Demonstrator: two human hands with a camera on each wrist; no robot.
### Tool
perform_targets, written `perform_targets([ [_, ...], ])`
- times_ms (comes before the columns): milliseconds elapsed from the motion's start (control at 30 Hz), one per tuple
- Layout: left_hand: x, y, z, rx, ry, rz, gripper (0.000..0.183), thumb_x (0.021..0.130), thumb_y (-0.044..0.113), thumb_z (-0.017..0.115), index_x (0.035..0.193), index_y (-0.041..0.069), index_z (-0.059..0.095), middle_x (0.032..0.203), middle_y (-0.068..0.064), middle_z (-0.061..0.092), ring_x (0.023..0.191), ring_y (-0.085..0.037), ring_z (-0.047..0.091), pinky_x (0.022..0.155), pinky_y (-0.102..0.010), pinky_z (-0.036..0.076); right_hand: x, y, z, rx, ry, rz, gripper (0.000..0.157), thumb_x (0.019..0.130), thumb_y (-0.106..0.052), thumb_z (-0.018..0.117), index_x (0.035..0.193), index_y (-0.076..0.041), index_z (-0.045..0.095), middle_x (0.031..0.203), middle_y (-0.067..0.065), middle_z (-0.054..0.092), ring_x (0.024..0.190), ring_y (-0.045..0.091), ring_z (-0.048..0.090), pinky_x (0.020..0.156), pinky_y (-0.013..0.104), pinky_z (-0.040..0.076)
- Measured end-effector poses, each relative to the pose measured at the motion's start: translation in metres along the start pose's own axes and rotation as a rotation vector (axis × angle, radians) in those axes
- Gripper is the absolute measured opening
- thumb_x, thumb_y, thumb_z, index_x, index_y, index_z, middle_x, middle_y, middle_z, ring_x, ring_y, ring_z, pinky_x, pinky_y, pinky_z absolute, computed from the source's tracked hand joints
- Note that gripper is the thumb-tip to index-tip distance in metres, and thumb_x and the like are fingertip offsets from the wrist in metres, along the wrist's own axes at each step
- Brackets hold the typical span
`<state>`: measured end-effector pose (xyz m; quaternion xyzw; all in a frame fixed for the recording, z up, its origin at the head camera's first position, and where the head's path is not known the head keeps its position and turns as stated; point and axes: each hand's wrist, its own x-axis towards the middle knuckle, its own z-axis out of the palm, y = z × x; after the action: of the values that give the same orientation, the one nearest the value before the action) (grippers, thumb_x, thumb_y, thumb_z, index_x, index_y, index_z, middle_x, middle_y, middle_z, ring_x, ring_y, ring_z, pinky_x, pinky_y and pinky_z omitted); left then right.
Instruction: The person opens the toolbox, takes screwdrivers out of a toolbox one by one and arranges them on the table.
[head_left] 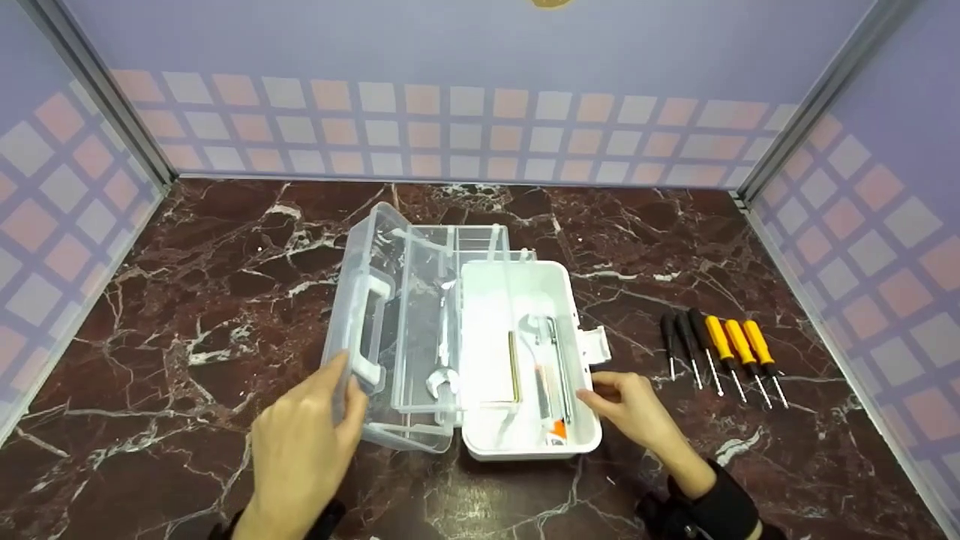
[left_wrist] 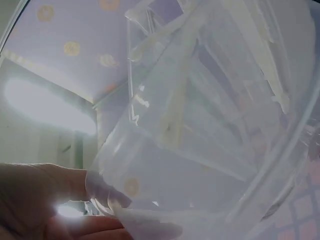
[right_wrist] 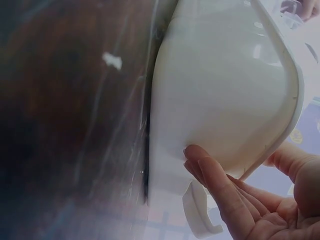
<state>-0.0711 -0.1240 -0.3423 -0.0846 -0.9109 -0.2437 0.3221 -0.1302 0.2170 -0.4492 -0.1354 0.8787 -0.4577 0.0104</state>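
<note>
An open toolbox lies on the table, with a white base (head_left: 525,454) and a clear lid (head_left: 335,300) swung out to its left. My left hand (head_left: 304,442) pinches the lid's edge near its white handle (head_left: 365,371); the left wrist view shows thumb and fingers on either side of the plastic. My right hand (head_left: 634,409) grips the base's right rim, thumb over the top and fingers against the outer wall (right_wrist: 220,100). Inside the base lie a gold hex key (head_left: 514,367), a long silver tool (head_left: 559,367) and an orange-ended item (head_left: 557,432). A wrench (head_left: 442,381) shows through the clear plastic.
Right of the box lie three black-handled screwdrivers (head_left: 686,334) and three yellow-handled screwdrivers (head_left: 739,341) in a row. A white latch (head_left: 596,346) sticks out from the base's right side. Panels enclose the marbled table (head_left: 187,300) at the back and sides.
</note>
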Motion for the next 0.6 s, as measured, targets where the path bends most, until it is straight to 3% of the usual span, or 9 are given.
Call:
perform_targets([
  [200, 0.002, 0.019, 0.009, -0.046, 0.057, 0.108, 0.030, 0.072, 0.001, 0.060, 0.101, -0.006, 0.062, 0.097, -0.020, 0.063, 0.081, -0.035, 0.062, 0.059, -0.039, 0.053, -0.001, 0.000, 0.000, 0.001, 0.002, 0.004, 0.027, 0.082, -0.014, 0.064, 0.097, 0.008, 0.064, 0.087, 0.018, 0.065, 0.075, 0.022, 0.065, 0.063, 0.020, 0.052],
  [500, 0.008, 0.045, 0.029, -0.039, 0.199, 0.322, 0.023, 0.080, 0.006, 0.054, 0.095, -0.006, 0.064, 0.096, -0.020, 0.063, 0.083, -0.033, 0.062, 0.071, -0.036, 0.052, -0.001, 0.000, -0.001, -0.017, 0.008, -0.017, 0.024, 0.082, -0.014, 0.064, 0.095, 0.006, 0.065, 0.085, 0.015, 0.066, 0.074, 0.019, 0.064, 0.062, 0.020, 0.052],
  [600, 0.009, 0.053, 0.035, -0.022, 0.216, 0.368, 0.024, 0.082, 0.009, 0.051, 0.096, -0.006, 0.064, 0.097, -0.020, 0.063, 0.086, -0.033, 0.062, 0.075, -0.037, 0.051, -0.001, 0.001, -0.001, -0.016, 0.001, -0.022, 0.023, 0.082, -0.014, 0.063, 0.095, 0.005, 0.065, 0.084, 0.015, 0.066, 0.072, 0.018, 0.064, 0.061, 0.021, 0.052],
])
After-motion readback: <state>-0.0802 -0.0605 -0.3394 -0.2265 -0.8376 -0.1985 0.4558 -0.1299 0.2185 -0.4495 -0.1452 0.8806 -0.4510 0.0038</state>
